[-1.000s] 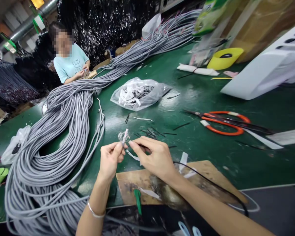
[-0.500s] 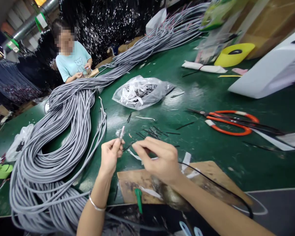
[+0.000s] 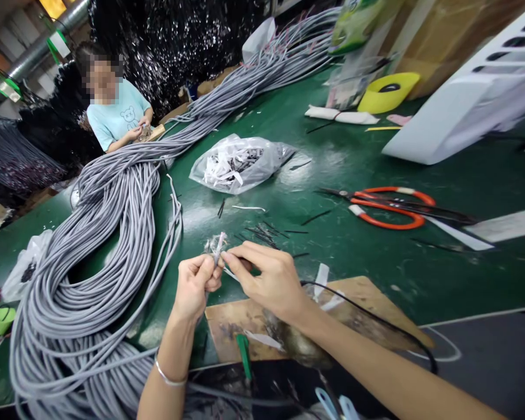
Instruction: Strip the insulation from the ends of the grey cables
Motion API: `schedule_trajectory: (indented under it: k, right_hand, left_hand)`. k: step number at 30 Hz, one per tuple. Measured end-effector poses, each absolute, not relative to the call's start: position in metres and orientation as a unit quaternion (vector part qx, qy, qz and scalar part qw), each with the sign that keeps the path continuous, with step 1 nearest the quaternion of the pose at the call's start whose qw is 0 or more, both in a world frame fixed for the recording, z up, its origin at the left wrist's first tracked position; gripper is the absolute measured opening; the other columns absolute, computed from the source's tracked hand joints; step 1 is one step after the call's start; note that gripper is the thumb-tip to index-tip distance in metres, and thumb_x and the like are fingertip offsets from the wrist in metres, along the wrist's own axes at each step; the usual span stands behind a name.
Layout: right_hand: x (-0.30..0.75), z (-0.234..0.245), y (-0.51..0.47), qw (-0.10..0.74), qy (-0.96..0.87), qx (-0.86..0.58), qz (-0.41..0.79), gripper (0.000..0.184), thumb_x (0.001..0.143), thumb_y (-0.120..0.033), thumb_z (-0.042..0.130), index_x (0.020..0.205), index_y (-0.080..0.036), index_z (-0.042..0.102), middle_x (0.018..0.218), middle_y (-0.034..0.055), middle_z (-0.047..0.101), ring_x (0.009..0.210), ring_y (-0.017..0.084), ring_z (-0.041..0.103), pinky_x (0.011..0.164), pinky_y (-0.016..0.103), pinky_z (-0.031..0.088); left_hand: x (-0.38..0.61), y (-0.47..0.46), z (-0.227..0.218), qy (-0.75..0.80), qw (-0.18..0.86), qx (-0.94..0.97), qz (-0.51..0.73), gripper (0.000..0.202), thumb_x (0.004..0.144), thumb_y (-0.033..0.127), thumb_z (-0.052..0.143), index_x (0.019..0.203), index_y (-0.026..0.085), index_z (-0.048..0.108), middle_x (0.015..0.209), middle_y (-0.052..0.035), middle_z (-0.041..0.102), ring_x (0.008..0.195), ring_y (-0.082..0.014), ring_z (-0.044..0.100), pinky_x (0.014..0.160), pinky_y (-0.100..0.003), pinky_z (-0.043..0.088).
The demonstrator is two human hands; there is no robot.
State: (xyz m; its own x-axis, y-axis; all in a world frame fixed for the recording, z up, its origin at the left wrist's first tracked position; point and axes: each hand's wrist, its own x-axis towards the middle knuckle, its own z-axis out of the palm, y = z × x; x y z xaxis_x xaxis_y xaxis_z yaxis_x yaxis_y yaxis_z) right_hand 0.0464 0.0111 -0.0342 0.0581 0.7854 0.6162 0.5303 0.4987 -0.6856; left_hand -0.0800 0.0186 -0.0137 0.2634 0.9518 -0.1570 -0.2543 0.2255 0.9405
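My left hand (image 3: 195,287) is closed on the end of a grey cable (image 3: 219,246), whose stripped tip sticks up above the fingers. My right hand (image 3: 269,279) pinches at that same tip from the right, thumb and forefinger together. Both hands hover over the green table (image 3: 464,280), just beyond a worn wooden board (image 3: 359,297). A black wire (image 3: 376,319) runs from under my right wrist across the board. Small black offcuts (image 3: 266,233) lie scattered just past my hands.
A huge bundle of grey cables (image 3: 114,233) loops along the left and stretches to the far end. A clear plastic bag of scraps (image 3: 236,163), orange-handled scissors (image 3: 389,207), a yellow bowl (image 3: 387,93) and a white casing (image 3: 464,111) sit further out. Another person in a light blue shirt (image 3: 118,116) works at the far left.
My right hand has moved back to the left, closing its fingers on the cable tip held by my left hand. The view has shifted slightly.
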Motion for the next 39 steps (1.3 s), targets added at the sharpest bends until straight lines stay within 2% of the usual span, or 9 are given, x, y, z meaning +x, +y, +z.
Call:
schedule_trajectory:
  k: [4, 14, 18, 23, 27, 30, 36, 39]
  right_hand:
    - [0.047, -0.032, 0.013, 0.553, -0.668, -0.461, 0.189, 0.027, 0.084, -0.022, 0.048, 0.06, -0.015, 0.059, 0.049, -0.0021, 0.049, 0.044, 0.007, 0.04, 0.045, 0.02, 0.032]
    - [0.05, -0.03, 0.012, 0.566, -0.648, -0.439, 0.261, 0.028, 0.082, -0.025, 0.048, 0.057, -0.015, 0.057, 0.048, -0.0021, 0.047, 0.043, 0.007, 0.035, 0.042, 0.021, 0.029]
    - [0.05, -0.028, 0.014, 0.564, -0.611, -0.411, 0.373, 0.031, 0.08, -0.032, 0.049, 0.054, -0.016, 0.054, 0.047, -0.0025, 0.044, 0.042, 0.007, 0.033, 0.039, 0.021, 0.026]
    - [0.05, -0.028, 0.014, 0.565, -0.569, -0.363, 0.474, 0.039, 0.079, -0.045, 0.051, 0.054, -0.016, 0.052, 0.049, -0.0014, 0.046, 0.046, 0.008, 0.038, 0.044, 0.022, 0.032]
    - [0.053, -0.028, 0.012, 0.581, -0.556, -0.336, 0.49, 0.045, 0.078, -0.051, 0.051, 0.05, -0.016, 0.049, 0.047, -0.0029, 0.039, 0.044, 0.007, 0.032, 0.041, 0.023, 0.028]
    - [0.054, -0.027, 0.012, 0.587, -0.545, -0.352, 0.485, 0.043, 0.077, -0.05, 0.052, 0.051, -0.016, 0.051, 0.046, -0.0028, 0.039, 0.043, 0.007, 0.032, 0.04, 0.023, 0.027]
    - [0.051, -0.029, 0.015, 0.596, -0.488, -0.414, 0.486, 0.026, 0.062, -0.041, 0.069, 0.069, -0.016, 0.066, 0.046, -0.0034, 0.044, 0.042, 0.007, 0.034, 0.038, 0.021, 0.027]
    - [0.051, -0.031, 0.014, 0.603, -0.486, -0.427, 0.467, 0.022, 0.064, -0.036, 0.068, 0.067, -0.015, 0.067, 0.048, -0.0015, 0.049, 0.042, 0.008, 0.037, 0.039, 0.022, 0.029]
  left_hand:
    - [-0.078, 0.017, -0.012, 0.396, 0.683, 0.417, 0.45, 0.041, 0.061, 0.045, 0.073, 0.062, 0.008, 0.055, 0.049, 0.0056, 0.038, 0.036, 0.0018, 0.018, 0.037, -0.018, 0.009]
    - [-0.08, 0.015, -0.009, 0.381, 0.701, 0.409, 0.443, 0.041, 0.061, 0.046, 0.073, 0.063, 0.01, 0.054, 0.049, 0.0063, 0.035, 0.036, 0.0016, 0.016, 0.036, -0.018, 0.007]
    - [-0.079, 0.012, -0.007, 0.365, 0.712, 0.411, 0.438, 0.041, 0.062, 0.046, 0.072, 0.064, 0.01, 0.054, 0.048, 0.0072, 0.033, 0.036, 0.0016, 0.014, 0.035, -0.017, 0.007]
    - [-0.078, 0.012, -0.008, 0.352, 0.723, 0.406, 0.435, 0.04, 0.063, 0.045, 0.072, 0.063, 0.01, 0.052, 0.049, 0.007, 0.033, 0.036, 0.0017, 0.013, 0.036, -0.018, 0.006]
    - [-0.078, 0.013, -0.012, 0.361, 0.723, 0.394, 0.438, 0.04, 0.063, 0.046, 0.071, 0.065, 0.011, 0.052, 0.05, 0.0072, 0.033, 0.037, 0.0018, 0.012, 0.036, -0.018, 0.006]
    - [-0.078, 0.013, -0.011, 0.363, 0.718, 0.399, 0.44, 0.041, 0.063, 0.046, 0.072, 0.066, 0.01, 0.052, 0.05, 0.0071, 0.033, 0.036, 0.0018, 0.013, 0.036, -0.018, 0.007]
    - [-0.076, 0.011, -0.013, 0.366, 0.702, 0.419, 0.445, 0.041, 0.064, 0.046, 0.071, 0.059, 0.011, 0.052, 0.049, 0.0063, 0.035, 0.035, 0.0019, 0.016, 0.035, -0.018, 0.008]
    - [-0.074, 0.011, -0.018, 0.392, 0.66, 0.445, 0.462, 0.036, 0.066, 0.044, 0.07, 0.064, 0.01, 0.057, 0.048, 0.005, 0.041, 0.035, 0.0006, 0.023, 0.035, -0.017, 0.015]
